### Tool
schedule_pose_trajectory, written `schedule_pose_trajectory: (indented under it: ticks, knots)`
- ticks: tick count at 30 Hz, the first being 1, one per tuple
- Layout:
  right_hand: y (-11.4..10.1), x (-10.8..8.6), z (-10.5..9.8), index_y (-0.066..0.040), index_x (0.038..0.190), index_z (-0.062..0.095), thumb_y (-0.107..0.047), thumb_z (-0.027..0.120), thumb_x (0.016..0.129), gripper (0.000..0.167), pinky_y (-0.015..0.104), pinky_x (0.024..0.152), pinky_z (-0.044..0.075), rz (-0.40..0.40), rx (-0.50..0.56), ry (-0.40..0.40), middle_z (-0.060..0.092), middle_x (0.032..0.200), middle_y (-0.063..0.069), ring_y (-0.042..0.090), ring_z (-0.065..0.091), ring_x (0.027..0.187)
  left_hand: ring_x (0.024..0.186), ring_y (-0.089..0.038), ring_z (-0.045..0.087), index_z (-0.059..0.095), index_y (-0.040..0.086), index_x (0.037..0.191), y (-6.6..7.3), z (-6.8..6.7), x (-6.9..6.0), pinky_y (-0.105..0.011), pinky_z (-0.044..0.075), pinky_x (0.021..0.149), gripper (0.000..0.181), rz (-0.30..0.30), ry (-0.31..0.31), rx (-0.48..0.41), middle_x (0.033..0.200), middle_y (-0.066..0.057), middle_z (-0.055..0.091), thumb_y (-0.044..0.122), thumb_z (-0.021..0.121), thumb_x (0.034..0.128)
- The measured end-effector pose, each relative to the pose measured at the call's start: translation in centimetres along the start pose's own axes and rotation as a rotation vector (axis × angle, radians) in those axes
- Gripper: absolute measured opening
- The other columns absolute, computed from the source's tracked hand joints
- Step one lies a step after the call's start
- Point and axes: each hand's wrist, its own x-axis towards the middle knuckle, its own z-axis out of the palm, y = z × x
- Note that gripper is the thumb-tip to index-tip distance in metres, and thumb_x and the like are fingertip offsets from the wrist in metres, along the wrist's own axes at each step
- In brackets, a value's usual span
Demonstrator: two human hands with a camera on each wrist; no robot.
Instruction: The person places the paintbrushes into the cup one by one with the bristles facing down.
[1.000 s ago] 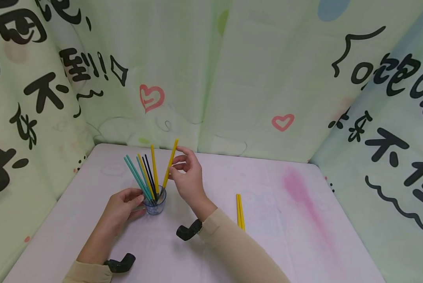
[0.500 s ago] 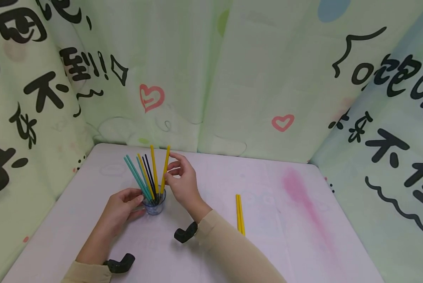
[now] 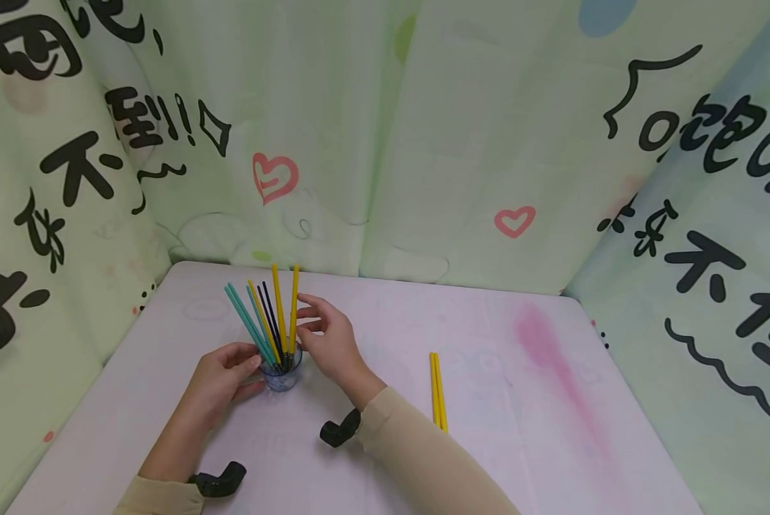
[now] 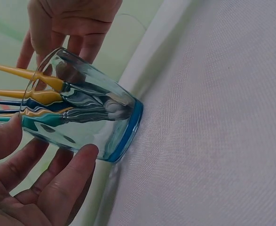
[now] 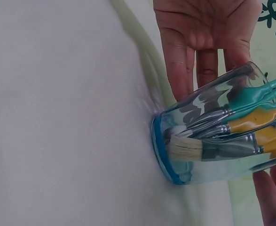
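A clear cup (image 3: 281, 380) with a blue base stands on the table, holding several paintbrushes bristles down, with teal, yellow and dark handles. My left hand (image 3: 226, 368) holds it from the left, thumb near the rim and fingers along the wall. The rightmost yellow paintbrush (image 3: 294, 304) leans upright inside; its broad pale bristles (image 5: 185, 148) show through the wall in the right wrist view. Beside that handle is my right hand (image 3: 332, 342), fingers loosely bent around nothing, fingertips close to the rim. Whether they touch the cup or the handle is unclear.
Two more yellow paintbrushes (image 3: 436, 386) lie side by side to the right, their lower ends hidden by the right sleeve (image 3: 430, 450). The table (image 3: 513, 443) has a whitish cloth with a pink streak. Printed curtains (image 3: 423, 143) enclose its back and sides.
My right hand has lowered a yellow paintbrush into the cup, moving left and down, and let go of it. The brush now stands more upright. My left hand has stayed on the cup.
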Motion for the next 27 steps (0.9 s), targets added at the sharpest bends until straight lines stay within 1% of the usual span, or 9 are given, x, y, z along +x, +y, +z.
schedule_pose_trajectory:
  ticks: [5, 9, 10, 14, 16, 18, 22, 27]
  knots:
    - [0.4, -0.2, -0.2, -0.031, 0.155, 0.058, -0.004, 0.067, 0.104, 0.058, 0.033, 0.083, 0.07, 0.03, -0.017, -0.018, 0.072, 0.133, 0.007, 0.018, 0.073, 0.107, 0.11, -0.017, 0.07, 0.055, -0.005, 0.149, 0.0, 0.0, 0.0, -0.038, 0.069, 0.093, 0.045, 0.005, -0.002, 0.004, 0.147, -0.029, 0.058, 0.016, 0.061, 0.1104]
    - [0.6, -0.4, -0.6, -0.03, 0.157, 0.056, -0.003, 0.067, 0.103, 0.061, 0.034, 0.082, 0.071, 0.041, 0.012, -0.02, 0.073, 0.135, 0.007, 0.03, 0.076, 0.112, 0.111, -0.018, 0.07, 0.054, -0.005, 0.149, -0.2, -0.1, 0.0, -0.038, 0.068, 0.093, 0.045, 0.011, -0.005, 0.004, 0.147, -0.029, 0.058, 0.016, 0.061, 0.1103]
    - [0.7, -0.5, -0.8, -0.029, 0.157, 0.056, -0.003, 0.067, 0.103, 0.061, 0.035, 0.082, 0.071, 0.04, 0.023, -0.021, 0.074, 0.135, 0.008, 0.03, 0.076, 0.112, 0.111, -0.017, 0.07, 0.054, -0.006, 0.149, -0.2, -0.1, 0.0, -0.038, 0.068, 0.093, 0.045, 0.013, -0.006, 0.003, 0.146, -0.029, 0.058, 0.016, 0.061, 0.1103]
    - [0.9, -0.8, -1.7, -0.028, 0.156, 0.055, -0.002, 0.067, 0.102, 0.061, 0.039, 0.082, 0.071, 0.046, 0.062, -0.023, 0.073, 0.137, 0.013, 0.037, 0.075, 0.116, 0.109, -0.016, 0.07, 0.054, -0.007, 0.149, -0.1, -0.1, -0.1, -0.038, 0.068, 0.093, 0.045, 0.018, -0.009, -0.006, 0.144, -0.028, 0.059, 0.015, 0.062, 0.11]
    - [1.1, -1.0, -2.3, -0.027, 0.156, 0.055, -0.002, 0.068, 0.102, 0.061, 0.04, 0.082, 0.071, 0.046, 0.069, -0.023, 0.072, 0.138, 0.016, 0.038, 0.075, 0.117, 0.108, -0.015, 0.07, 0.054, -0.007, 0.148, 0.0, -0.1, -0.1, -0.037, 0.069, 0.093, 0.044, 0.02, -0.011, -0.015, 0.142, -0.027, 0.06, 0.014, 0.062, 0.1098]
    - [1.1, -1.4, -2.8, -0.026, 0.156, 0.055, -0.002, 0.069, 0.101, 0.062, 0.041, 0.081, 0.071, 0.048, 0.075, -0.019, 0.071, 0.138, 0.018, 0.042, 0.074, 0.118, 0.107, -0.014, 0.07, 0.054, -0.008, 0.148, 0.0, -0.1, -0.1, -0.037, 0.069, 0.093, 0.044, 0.02, -0.015, -0.021, 0.14, -0.026, 0.061, 0.013, 0.062, 0.1096]
    - [1.3, -2.2, -4.0, -0.026, 0.157, 0.054, -0.003, 0.069, 0.101, 0.062, 0.04, 0.079, 0.071, 0.057, 0.074, -0.013, 0.071, 0.138, 0.019, 0.042, 0.074, 0.117, 0.106, -0.014, 0.07, 0.054, -0.008, 0.147, 0.0, -0.1, -0.2, -0.037, 0.068, 0.093, 0.044, 0.022, -0.015, -0.026, 0.138, -0.024, 0.061, 0.013, 0.062, 0.1094]
    - [1.5, -3.5, -5.5, -0.026, 0.157, 0.053, -0.003, 0.068, 0.101, 0.063, 0.04, 0.077, 0.071, 0.079, 0.068, -0.007, 0.069, 0.139, 0.022, 0.045, 0.073, 0.117, 0.107, -0.015, 0.07, 0.054, -0.007, 0.148, 0.0, 0.0, -0.2, -0.037, 0.068, 0.093, 0.044, 0.023, -0.008, -0.025, 0.14, -0.025, 0.061, 0.012, 0.062, 0.1094]
